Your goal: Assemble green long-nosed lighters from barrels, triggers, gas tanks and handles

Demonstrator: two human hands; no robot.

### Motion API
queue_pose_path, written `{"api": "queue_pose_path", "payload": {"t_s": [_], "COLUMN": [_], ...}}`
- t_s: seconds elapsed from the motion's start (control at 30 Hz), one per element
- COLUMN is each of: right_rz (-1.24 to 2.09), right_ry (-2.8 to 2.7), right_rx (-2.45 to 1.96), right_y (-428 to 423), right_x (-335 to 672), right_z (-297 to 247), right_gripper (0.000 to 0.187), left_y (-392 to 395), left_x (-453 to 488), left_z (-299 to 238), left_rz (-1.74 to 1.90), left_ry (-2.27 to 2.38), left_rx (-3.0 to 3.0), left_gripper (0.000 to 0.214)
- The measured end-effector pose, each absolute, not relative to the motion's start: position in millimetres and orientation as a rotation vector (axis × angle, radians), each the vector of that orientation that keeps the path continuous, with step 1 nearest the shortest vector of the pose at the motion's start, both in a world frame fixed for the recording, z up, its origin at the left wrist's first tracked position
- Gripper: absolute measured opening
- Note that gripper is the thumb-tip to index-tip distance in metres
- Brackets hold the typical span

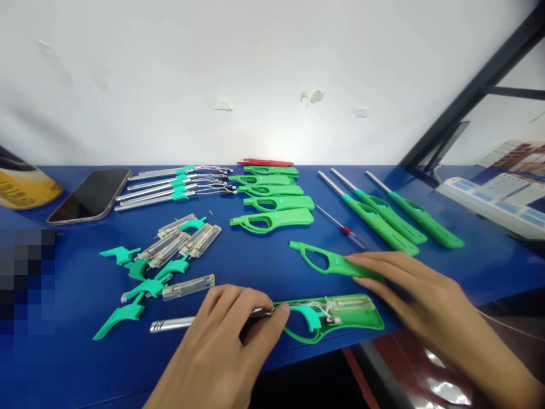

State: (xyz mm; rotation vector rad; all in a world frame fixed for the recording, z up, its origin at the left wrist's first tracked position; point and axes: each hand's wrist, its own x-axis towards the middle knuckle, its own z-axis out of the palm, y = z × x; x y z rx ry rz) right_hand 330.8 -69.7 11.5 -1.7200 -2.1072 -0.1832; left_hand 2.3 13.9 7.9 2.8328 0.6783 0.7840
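Left hand (223, 338) curls closed round a lighter (313, 318) — right hand (428, 295) pinches a green shell (336, 263)

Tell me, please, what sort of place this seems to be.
Probably a small assembly bench, perhaps in a workshop: there is an open lighter with its parts showing, several loose green triggers and a screwdriver.

Metal tube (172, 324) partly hidden by the left hand (221, 343).
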Motion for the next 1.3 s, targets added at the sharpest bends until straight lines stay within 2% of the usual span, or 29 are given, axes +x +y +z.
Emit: {"api": "queue_pose_path", "payload": {"t_s": [0.23, 0.5, 0.63, 0.83, 1.0, 1.3], "right_rz": [-0.216, -0.068, 0.079, 0.180, 0.185, 0.095], "right_ry": [-2.054, -2.114, -2.192, -2.169, -2.155, -2.253], "right_rx": [-1.711, -1.630, -1.600, -1.654, -1.650, -1.568], "right_y": [-71, -96, -101, -100, -98, -96], "right_x": [331, 326, 316, 305, 305, 306], "right_z": [15, 22, 21, 25, 23, 21], "right_gripper": [0.027, 0.030, 0.036, 0.033, 0.034, 0.042], "left_y": [12, 5, 5, 9, 11, 11], "left_x": [0, 9, 7, -3, -6, -2], "left_z": [2, 12, 12, -1, -7, 3], "left_rz": [0.747, 1.010, 0.977, 0.831, 0.678, 0.706], "left_ry": [0.721, 0.950, 0.938, 0.782, 0.759, 0.802], "left_rx": [2.876, 2.673, 2.725, 2.782, 2.844, 2.867], "left_gripper": [0.058, 0.033, 0.042, 0.042, 0.052, 0.057]}}
